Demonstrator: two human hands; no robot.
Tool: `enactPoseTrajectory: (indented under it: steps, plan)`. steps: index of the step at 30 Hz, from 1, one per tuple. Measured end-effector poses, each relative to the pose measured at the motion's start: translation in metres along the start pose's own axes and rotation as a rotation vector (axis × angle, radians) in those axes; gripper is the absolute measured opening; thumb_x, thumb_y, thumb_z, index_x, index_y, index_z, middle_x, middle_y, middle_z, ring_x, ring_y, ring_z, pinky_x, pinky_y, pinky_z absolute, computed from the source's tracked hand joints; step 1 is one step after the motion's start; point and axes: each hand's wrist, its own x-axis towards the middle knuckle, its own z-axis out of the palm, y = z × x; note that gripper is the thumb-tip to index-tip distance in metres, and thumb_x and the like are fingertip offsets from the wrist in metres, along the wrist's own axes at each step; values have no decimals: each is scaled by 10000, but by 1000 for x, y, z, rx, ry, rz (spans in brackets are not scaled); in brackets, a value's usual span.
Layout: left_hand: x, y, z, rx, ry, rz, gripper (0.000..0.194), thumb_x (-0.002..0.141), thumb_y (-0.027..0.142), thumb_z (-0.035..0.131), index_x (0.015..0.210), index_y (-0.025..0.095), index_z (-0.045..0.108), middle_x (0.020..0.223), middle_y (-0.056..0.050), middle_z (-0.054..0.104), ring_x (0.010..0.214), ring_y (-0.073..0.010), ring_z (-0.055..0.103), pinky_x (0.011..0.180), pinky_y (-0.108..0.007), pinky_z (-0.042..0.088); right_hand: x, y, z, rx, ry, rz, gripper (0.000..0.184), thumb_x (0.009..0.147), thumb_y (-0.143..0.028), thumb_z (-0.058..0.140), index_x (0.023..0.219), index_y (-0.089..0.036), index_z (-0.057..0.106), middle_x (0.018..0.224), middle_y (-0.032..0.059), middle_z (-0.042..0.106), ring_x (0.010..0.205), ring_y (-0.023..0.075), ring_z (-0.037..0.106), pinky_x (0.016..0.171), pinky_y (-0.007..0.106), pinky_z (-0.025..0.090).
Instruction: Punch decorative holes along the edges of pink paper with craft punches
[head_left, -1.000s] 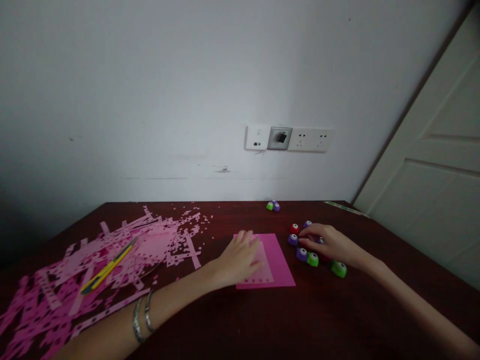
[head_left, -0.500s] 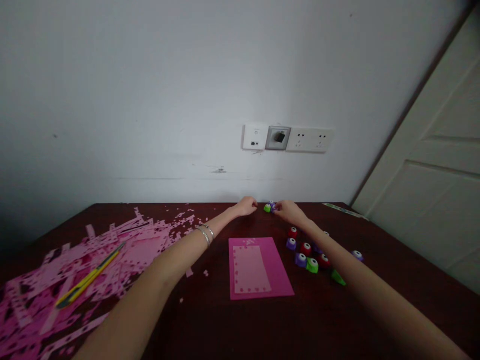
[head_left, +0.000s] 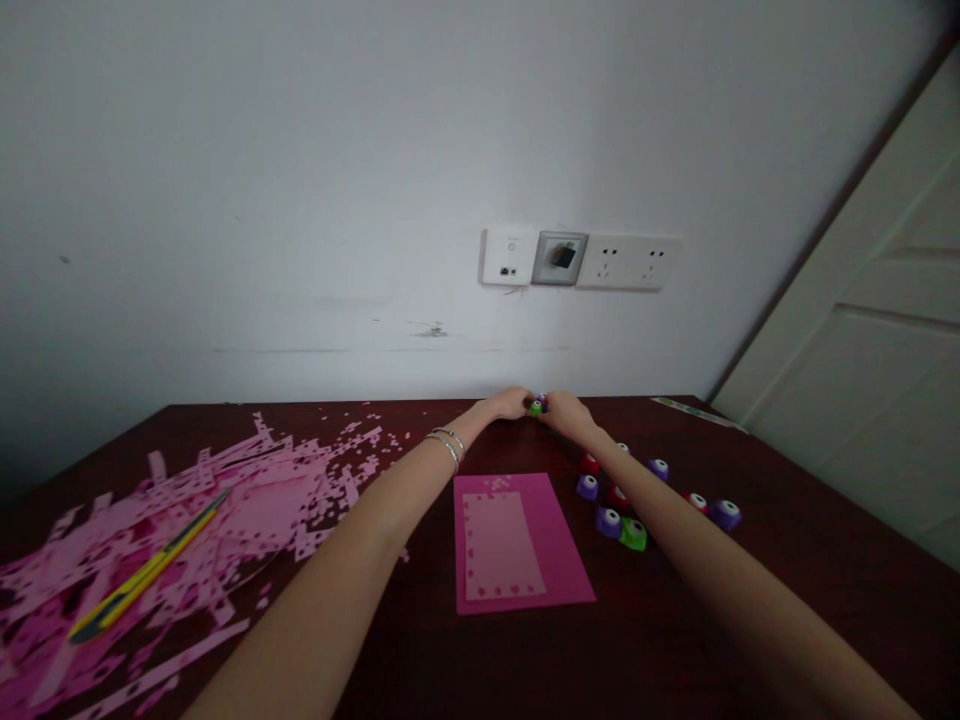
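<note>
At the far edge of the table, my left hand (head_left: 513,402) and my right hand (head_left: 568,416) close in from either side on a small cluster of craft punches. A green craft punch (head_left: 535,408) shows between the fingertips, with a purple one just behind it, partly hidden. Both hands have their fingers bent against this cluster; the exact grip is too small to make out. Nearer me lies a magenta sheet (head_left: 564,560) with a paler pink card (head_left: 499,545) on it, bordered along its left and bottom edges by small dark pink shapes.
Several more punches, such as a purple one (head_left: 609,522) and a green one (head_left: 634,534), stand under and around my right forearm. Left, a yellow utility knife (head_left: 150,572) rests on pink paper scraps (head_left: 277,505). A ruler-like strip (head_left: 697,412) lies at the back right, before the wall.
My left hand has moved right, up to the cluster of punches. My right hand stays at it, its forearm shifted slightly. The view has moved a little closer.
</note>
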Motion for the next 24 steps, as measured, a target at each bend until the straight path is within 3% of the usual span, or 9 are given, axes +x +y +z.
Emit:
enactPoseTrajectory:
  steps: [8, 15, 24]
  plan:
    - [-2, -4, 0, -20, 59, -11, 120, 701, 108, 526, 754, 101, 634, 575, 42, 500, 548, -82, 373, 557, -207, 339, 1, 2, 0, -51, 0, -50, 280, 806, -347, 517, 966, -151, 640, 975, 151, 653, 865, 254, 618, 633, 277, 418]
    - [-10, -3, -5, -11, 98, -7, 135, 693, 174, 614, 805, 103, 633, 592, 40, 496, 560, -94, 400, 559, -214, 342, 0, 12, -5, -17, 39, -187, 258, 797, -345, 538, 967, -191, 657, 902, 108, 679, 823, 227, 611, 604, 248, 386]
    - [-63, 26, -40, -5, 202, 56, 223, 727, 186, 597, 930, 97, 622, 805, -33, 592, 684, -118, 498, 657, -223, 388, -9, 5, -28, 340, 60, -392, 336, 771, -350, 579, 988, -104, 650, 589, 15, 601, 522, 123, 504, 506, 208, 337]
